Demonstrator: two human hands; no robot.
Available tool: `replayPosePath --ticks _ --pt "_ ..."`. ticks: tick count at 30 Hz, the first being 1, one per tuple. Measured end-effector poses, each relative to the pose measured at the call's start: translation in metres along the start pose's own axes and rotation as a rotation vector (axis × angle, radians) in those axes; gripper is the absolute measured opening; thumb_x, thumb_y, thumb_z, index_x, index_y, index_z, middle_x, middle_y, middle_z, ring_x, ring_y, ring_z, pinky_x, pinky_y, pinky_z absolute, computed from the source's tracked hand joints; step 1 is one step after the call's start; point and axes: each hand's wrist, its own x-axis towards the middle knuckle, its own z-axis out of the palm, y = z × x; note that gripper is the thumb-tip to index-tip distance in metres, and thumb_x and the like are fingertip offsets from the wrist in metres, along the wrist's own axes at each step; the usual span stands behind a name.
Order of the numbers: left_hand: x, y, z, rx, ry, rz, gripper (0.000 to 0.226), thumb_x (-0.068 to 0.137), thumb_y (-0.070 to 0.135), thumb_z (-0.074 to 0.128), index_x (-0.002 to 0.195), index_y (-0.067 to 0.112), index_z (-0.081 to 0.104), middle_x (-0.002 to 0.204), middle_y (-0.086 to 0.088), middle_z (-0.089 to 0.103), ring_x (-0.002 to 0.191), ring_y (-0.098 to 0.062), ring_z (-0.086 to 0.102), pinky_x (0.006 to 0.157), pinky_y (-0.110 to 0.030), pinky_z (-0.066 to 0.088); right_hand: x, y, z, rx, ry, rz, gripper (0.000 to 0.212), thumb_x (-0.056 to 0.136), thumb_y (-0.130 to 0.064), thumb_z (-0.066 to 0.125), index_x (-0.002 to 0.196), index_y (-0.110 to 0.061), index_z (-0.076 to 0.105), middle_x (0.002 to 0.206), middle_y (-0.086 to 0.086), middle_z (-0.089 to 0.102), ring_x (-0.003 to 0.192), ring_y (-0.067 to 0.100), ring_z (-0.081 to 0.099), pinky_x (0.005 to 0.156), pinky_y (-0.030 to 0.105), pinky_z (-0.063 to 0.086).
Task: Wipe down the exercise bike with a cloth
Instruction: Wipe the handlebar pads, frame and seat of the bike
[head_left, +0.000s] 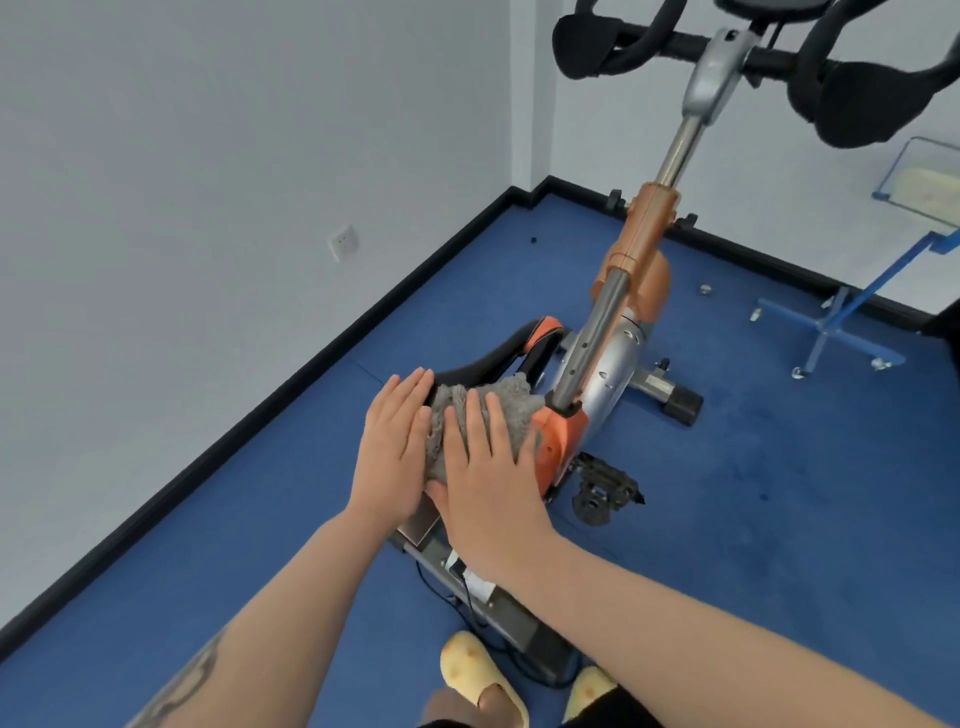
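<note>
Two bare hands press flat on a fluffy grey cloth (483, 410) that lies on the orange body of the exercise bike (558, 436), low down near the blue floor (779, 493). Far to the left of the bike, a white wall socket (344, 242) sits on the pale wall (208, 156). Closer in, the left hand (395, 452) lies with straight fingers on the left edge of the cloth, its grip open and holding nothing. Beside it, the right hand (491, 473) lies flat on top of the cloth with fingers spread, its grip open too, and the thumbs of both hands touch near the bottom of the cloth. Just past the cloth, a black and orange seat (514, 353) pokes out. A grey post (597, 332) goes up from the orange body to the black handlebars (852, 93) at the top. A black pedal (605, 491) hangs just right of the orange body. Below the bike, two yellow slippers (478, 675) stand on the floor. Well to the right of the bike stands a blue metal stand (852, 312) on small wheels.
</note>
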Motion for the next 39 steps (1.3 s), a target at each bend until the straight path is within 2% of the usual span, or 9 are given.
replayPosePath --ticks 6,10,15,19,23,27,31,34,39 --pt "-0.006 0.006 0.009 -0.014 0.074 -0.043 0.048 0.103 0.031 0.025 0.146 0.015 0.042 0.154 0.003 0.036 0.146 -0.011 0.018 0.121 -0.028 0.011 -0.006 0.005 0.008 0.111 0.117 0.013 0.068 0.095 -0.047 0.04 0.149 -0.007 0.032 0.157 0.016 0.026 0.146 0.032 0.022 0.111 0.058 0.03" --pt "-0.011 0.004 0.009 0.077 0.07 0.011 0.052 0.101 0.031 0.024 0.148 0.013 0.038 0.156 0.0 0.033 0.148 -0.015 0.017 0.12 -0.023 0.006 -0.039 0.035 0.036 0.376 0.181 -0.118 0.068 0.098 -0.04 0.041 0.154 -0.012 0.014 0.161 0.013 0.008 0.15 0.028 0.003 0.112 0.047 0.036" --pt "-0.009 0.003 0.012 0.156 0.106 0.017 0.045 0.105 0.02 0.026 0.147 0.011 0.039 0.155 -0.001 0.036 0.147 -0.017 0.019 0.12 -0.026 0.011 -0.005 0.002 0.016 0.794 0.177 0.391 0.065 0.1 -0.048 0.024 0.153 -0.025 -0.006 0.162 -0.003 -0.011 0.148 0.013 -0.008 0.12 0.041 0.017" --pt "-0.004 -0.002 0.004 0.236 0.065 0.054 0.043 0.104 0.02 0.035 0.145 0.016 0.044 0.148 0.002 0.044 0.137 -0.019 0.03 0.114 -0.027 0.023 -0.013 -0.028 0.017 0.705 0.166 0.546 0.068 0.101 -0.047 0.022 0.147 -0.027 -0.023 0.161 -0.003 -0.017 0.147 0.016 -0.01 0.121 0.041 0.012" --pt "0.023 -0.003 -0.007 0.298 0.003 0.073 0.04 0.101 0.024 0.042 0.138 0.02 0.055 0.128 0.001 0.055 0.112 -0.024 0.04 0.092 -0.038 0.042 0.012 -0.018 0.004 0.79 0.189 0.721 0.064 0.101 -0.047 0.029 0.155 -0.025 0.002 0.161 -0.005 0.007 0.144 0.019 0.014 0.112 0.041 0.031" --pt "0.047 -0.005 -0.007 0.286 -0.161 0.135 0.042 0.101 0.025 0.037 0.142 0.025 0.05 0.135 0.006 0.052 0.119 -0.019 0.043 0.092 -0.037 0.044 0.012 -0.031 0.001 0.755 0.203 0.801 0.065 0.1 -0.05 0.029 0.155 -0.027 0.003 0.16 -0.003 0.013 0.141 0.021 0.02 0.112 0.041 0.031" --pt "0.049 -0.011 -0.004 0.198 -0.16 0.146 0.043 0.099 0.029 0.035 0.139 0.029 0.051 0.138 0.012 0.053 0.125 -0.012 0.045 0.088 -0.029 0.04 0.027 -0.038 0.005 0.491 0.091 0.908 0.063 0.1 -0.052 0.023 0.154 -0.031 -0.002 0.159 -0.001 0.014 0.144 0.022 0.02 0.115 0.058 0.015" --pt "0.046 -0.013 -0.003 0.17 -0.127 0.178 0.041 0.099 0.027 0.037 0.137 0.028 0.053 0.136 0.012 0.056 0.125 -0.011 0.046 0.088 -0.027 0.038 0.048 -0.014 -0.009 0.657 0.096 0.966 0.058 0.102 -0.047 0.025 0.154 -0.027 0.008 0.148 0.003 0.037 0.128 0.026 0.044 0.107 0.055 0.033" --pt "0.048 -0.016 -0.004 0.16 -0.122 0.223 0.039 0.098 0.022 0.043 0.134 0.023 0.057 0.133 0.007 0.06 0.121 -0.015 0.05 0.086 -0.034 0.046 0.024 -0.059 0.0 0.432 0.144 0.917 0.068 0.098 -0.053 0.025 0.154 -0.028 -0.004 0.158 -0.001 0.009 0.139 0.025 0.022 0.099 0.044 0.046"
